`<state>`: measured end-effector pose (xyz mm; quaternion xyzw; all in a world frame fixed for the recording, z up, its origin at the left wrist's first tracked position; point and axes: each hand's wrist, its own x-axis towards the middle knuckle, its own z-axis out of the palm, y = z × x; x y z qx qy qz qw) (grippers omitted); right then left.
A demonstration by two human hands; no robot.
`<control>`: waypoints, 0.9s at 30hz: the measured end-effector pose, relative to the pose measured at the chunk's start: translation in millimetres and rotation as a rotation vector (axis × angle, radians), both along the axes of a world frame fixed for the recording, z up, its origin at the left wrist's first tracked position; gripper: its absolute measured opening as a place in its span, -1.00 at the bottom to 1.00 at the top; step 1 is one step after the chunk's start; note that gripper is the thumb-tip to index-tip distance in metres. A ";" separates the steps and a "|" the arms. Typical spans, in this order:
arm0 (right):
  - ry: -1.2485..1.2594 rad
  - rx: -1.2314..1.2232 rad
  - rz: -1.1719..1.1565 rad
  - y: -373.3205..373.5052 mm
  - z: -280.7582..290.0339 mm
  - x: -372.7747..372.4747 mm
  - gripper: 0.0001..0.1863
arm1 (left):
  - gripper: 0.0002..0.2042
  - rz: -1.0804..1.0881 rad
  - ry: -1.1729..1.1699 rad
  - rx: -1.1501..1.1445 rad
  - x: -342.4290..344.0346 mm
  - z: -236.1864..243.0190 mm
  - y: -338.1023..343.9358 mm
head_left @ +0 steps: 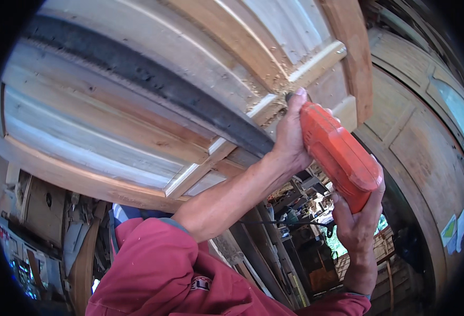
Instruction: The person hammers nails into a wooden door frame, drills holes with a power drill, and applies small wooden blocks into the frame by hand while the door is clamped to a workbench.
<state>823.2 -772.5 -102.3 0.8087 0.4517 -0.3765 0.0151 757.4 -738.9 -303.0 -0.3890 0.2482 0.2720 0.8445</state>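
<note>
An orange-red power drill [340,150] points toward the wooden panelled door [153,131]. My left hand [291,129] is closed around the drill's front end, the thumb lying by the dark chuck [289,97]. Lower down, my right hand [357,226] wraps the rear handle; the trigger is hidden. The chuck end is close to a joint between the door's rails, where curled wood shavings [280,84] lie scattered. I cannot make out the bit, nor whether it is in the wood.
A long dark bar [137,73] runs lengthwise across the door pieces. At the right stands another panelled wooden door [416,142]. Boards and wood scraps [82,231] crowd the lower left. A dark cord [290,223] trails from near the drill's handle.
</note>
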 end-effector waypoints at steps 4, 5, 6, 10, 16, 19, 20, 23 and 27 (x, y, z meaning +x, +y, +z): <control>0.038 0.061 -0.003 -10.8 19.0 -1.6 -0.14 | -0.48 -0.088 0.005 -0.059 -4.3 24.9 5.3; 0.066 0.091 -0.068 -19.7 26.4 -2.6 -0.13 | -0.48 -0.096 -0.001 -0.050 -1.5 35.3 4.3; 0.081 0.097 -0.071 -23.6 40.6 2.6 -0.12 | -0.47 -0.121 -0.030 -0.009 2.3 46.9 2.4; 0.029 0.155 -0.549 -65.2 76.7 2.1 -0.16 | -0.47 -0.224 -0.121 0.019 38.1 79.8 -33.3; -0.099 0.123 -0.666 -146.2 55.7 39.7 -0.33 | -0.52 -0.554 -0.065 0.007 95.6 66.3 -114.0; -0.031 0.182 -0.884 -161.6 47.1 42.0 -0.33 | -0.50 -0.576 -0.038 0.045 100.0 52.0 -134.5; -0.048 0.168 -0.785 -168.7 43.2 45.4 -0.31 | -0.48 -0.561 -0.032 0.048 100.1 47.2 -138.6; -0.020 0.202 -0.758 -178.9 27.3 48.8 -0.27 | -0.45 -0.589 0.048 0.080 94.9 34.7 -142.1; -0.004 0.237 -0.661 -196.7 12.8 57.3 -0.22 | -0.42 -0.579 0.017 0.166 90.3 25.3 -143.8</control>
